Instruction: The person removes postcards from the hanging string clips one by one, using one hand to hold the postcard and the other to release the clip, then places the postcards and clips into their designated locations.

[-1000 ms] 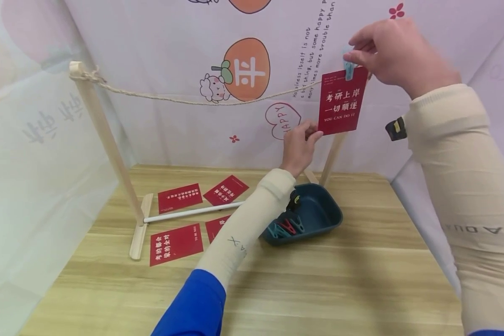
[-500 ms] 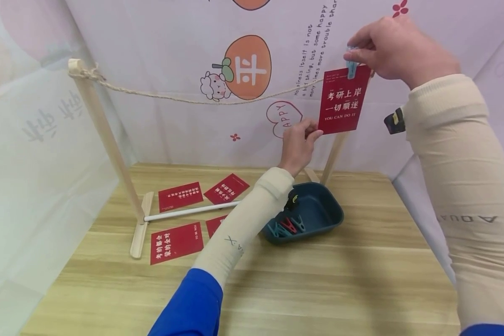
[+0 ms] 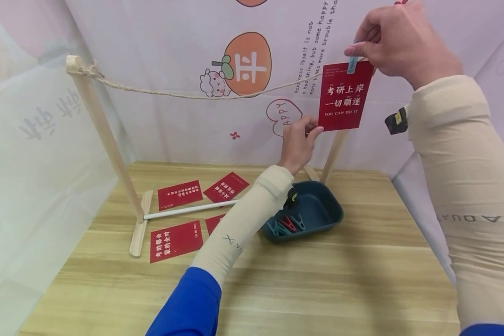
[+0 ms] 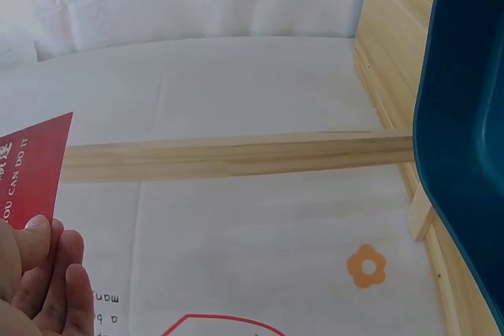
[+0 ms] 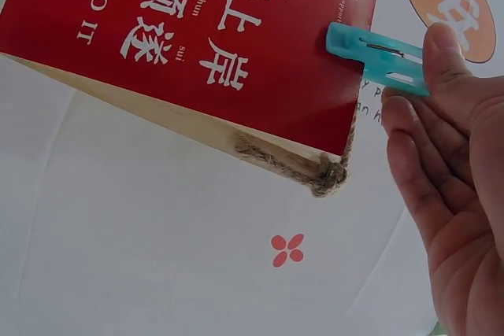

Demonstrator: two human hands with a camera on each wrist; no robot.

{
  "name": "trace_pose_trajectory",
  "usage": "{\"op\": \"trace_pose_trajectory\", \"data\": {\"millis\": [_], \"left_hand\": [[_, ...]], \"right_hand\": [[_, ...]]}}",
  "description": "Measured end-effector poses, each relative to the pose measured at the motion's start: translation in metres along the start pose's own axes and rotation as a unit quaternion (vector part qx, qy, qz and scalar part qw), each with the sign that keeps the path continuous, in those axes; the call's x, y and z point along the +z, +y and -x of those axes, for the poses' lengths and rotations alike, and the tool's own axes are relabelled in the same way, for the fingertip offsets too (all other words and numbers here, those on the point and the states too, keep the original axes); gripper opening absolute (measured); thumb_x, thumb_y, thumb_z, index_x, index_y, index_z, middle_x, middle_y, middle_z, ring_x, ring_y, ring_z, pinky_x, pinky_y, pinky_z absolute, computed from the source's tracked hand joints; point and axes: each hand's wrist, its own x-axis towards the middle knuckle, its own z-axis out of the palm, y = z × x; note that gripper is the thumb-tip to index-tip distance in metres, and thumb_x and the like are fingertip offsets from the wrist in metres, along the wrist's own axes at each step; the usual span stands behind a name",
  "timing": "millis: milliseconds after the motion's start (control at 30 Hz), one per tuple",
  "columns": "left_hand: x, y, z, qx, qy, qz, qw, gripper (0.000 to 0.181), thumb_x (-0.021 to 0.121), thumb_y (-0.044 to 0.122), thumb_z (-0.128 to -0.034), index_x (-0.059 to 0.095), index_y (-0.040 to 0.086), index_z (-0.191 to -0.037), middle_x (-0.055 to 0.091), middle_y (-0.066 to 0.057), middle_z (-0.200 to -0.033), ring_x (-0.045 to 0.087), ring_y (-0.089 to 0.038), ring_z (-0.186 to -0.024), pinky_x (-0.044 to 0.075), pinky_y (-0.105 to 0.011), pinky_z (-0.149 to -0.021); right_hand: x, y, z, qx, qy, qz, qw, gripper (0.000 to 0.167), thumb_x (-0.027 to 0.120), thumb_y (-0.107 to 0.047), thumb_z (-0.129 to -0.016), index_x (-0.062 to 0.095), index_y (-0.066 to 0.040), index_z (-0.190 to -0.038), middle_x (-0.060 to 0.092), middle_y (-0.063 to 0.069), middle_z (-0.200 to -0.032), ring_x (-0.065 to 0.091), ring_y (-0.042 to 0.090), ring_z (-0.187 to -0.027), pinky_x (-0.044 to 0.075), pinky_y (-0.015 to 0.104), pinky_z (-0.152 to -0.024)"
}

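Note:
A red card with white lettering hangs upright at the right end of the rope. My left hand pinches its lower left corner between thumb and fingers, as the left wrist view also shows on the red card. At the card's top edge, my right hand pinches the end of a light blue clothespin. In the right wrist view the clothespin has its jaws over the card's edge, with the rope's knot close by.
Several red cards lie on the wooden table, around a white rod. A dark blue tub holds several clothespins. Wooden posts carry the rope. A printed cloth stands behind.
The two hands keep their grips on the card and the clothespin. The right hand's fingers shift slightly on the clothespin, and the view tips a little.

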Motion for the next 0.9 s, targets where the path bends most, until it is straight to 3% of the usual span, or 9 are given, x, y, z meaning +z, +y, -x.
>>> {"op": "trace_pose_trajectory", "data": {"millis": [67, 167, 267, 433, 567, 667, 733, 900], "left_hand": [[0.0, -0.0001, 0.0006, -0.001, -0.001, 0.002, 1.0, 0.021, 0.071, 0.019, -0.1015, 0.072, 0.005, -0.118, 0.08, -0.008, -0.111, 0.071, -0.012, -0.092, 0.054, -0.008, -0.083], [0.0, -0.0008, 0.0013, -0.002, -0.001, 0.003, 1.0, 0.021, 0.071, 0.019, -0.1016, 0.073, 0.005, -0.118, 0.08, -0.007, -0.113, 0.071, -0.011, -0.093, 0.054, -0.008, -0.084], [0.0002, -0.0017, 0.002, -0.002, -0.003, 0.001, 1.0, 0.021, 0.071, 0.019, -0.1019, 0.073, 0.006, -0.118, 0.08, -0.007, -0.114, 0.071, -0.011, -0.094, 0.054, -0.008, -0.084], [-0.0001, -0.0031, 0.0043, -0.008, -0.006, 0.004, 0.9999, 0.022, 0.071, 0.018, -0.1016, 0.073, 0.006, -0.119, 0.08, -0.007, -0.115, 0.071, -0.01, -0.096, 0.054, -0.008, -0.085], [-0.0005, -0.0044, 0.0058, -0.012, -0.009, 0.007, 0.9999, 0.021, 0.071, 0.019, -0.1015, 0.073, 0.007, -0.119, 0.08, -0.006, -0.115, 0.071, -0.01, -0.096, 0.055, -0.009, -0.085], [-0.0005, -0.0058, 0.0064, -0.01, -0.011, 0.007, 0.9999, 0.021, 0.072, 0.019, -0.1016, 0.073, 0.007, -0.118, 0.08, -0.006, -0.115, 0.071, -0.01, -0.096, 0.055, -0.009, -0.085], [-0.0005, -0.0067, 0.0067, -0.008, -0.013, 0.006, 0.9999, 0.021, 0.072, 0.019, -0.1013, 0.073, 0.007, -0.118, 0.08, -0.006, -0.114, 0.071, -0.01, -0.095, 0.055, -0.009, -0.084], [-0.0023, -0.0092, 0.0072, -0.007, -0.018, 0.001, 0.9998, 0.023, 0.072, 0.02, -0.1011, 0.073, 0.006, -0.119, 0.08, -0.007, -0.114, 0.071, -0.01, -0.094, 0.055, -0.009, -0.085]], "right_hand": [[-0.0001, 0.0008, 0.0017, -0.008, 0.016, 0.002, 0.9998, 0.039, 0.061, -0.026, -0.107, 0.067, 0.004, -0.131, 0.069, 0.026, -0.127, 0.049, 0.037, -0.13, 0.059, 0.028, -0.093], [-0.0001, 0.0021, 0.0028, -0.02, 0.033, 0.0, 0.9993, 0.039, 0.062, -0.027, -0.107, 0.068, 0.004, -0.127, 0.07, 0.027, -0.122, 0.047, 0.035, -0.129, 0.037, 0.009, -0.073], [0.0006, 0.0029, 0.003, -0.029, 0.048, -0.002, 0.9984, 0.038, 0.062, -0.028, -0.107, 0.07, 0.004, -0.125, 0.071, 0.026, -0.12, 0.05, 0.03, -0.121, 0.03, 0.008, -0.069], [0.0008, 0.0033, 0.0035, -0.047, 0.077, 0.002, 0.996, 0.037, 0.061, -0.03, -0.107, 0.071, 0.002, -0.123, 0.07, 0.022, -0.119, 0.048, 0.012, -0.096, 0.039, 0.008, -0.082], [-0.0005, 0.0013, 0.0057, -0.056, 0.087, -0.003, 0.9946, 0.038, 0.059, -0.03, -0.107, 0.07, 0.002, -0.124, 0.067, 0.02, -0.123, 0.05, 0.018, -0.104, 0.045, 0.008, -0.094], [-0.0018, -0.0008, 0.008, -0.053, 0.087, -0.009, 0.9948, 0.04, 0.058, -0.032, -0.108, 0.07, 0.001, -0.126, 0.065, 0.019, -0.127, 0.049, 0.024, -0.109, 0.05, 0.019, -0.11], [-0.0028, -0.0017, 0.0092, -0.051, 0.087, -0.011, 0.9949, 0.042, 0.057, -0.034, -0.108, 0.071, 0.0, -0.127, 0.065, 0.018, -0.128, 0.048, 0.019, -0.107, 0.051, 0.028, -0.115], [-0.0044, -0.0023, 0.0104, -0.055, 0.084, -0.01, 0.9949, 0.043, 0.058, -0.036, -0.107, 0.072, -0.001, -0.126, 0.066, 0.018, -0.127, 0.046, 0.012, -0.102, 0.052, 0.023, -0.112]]}}
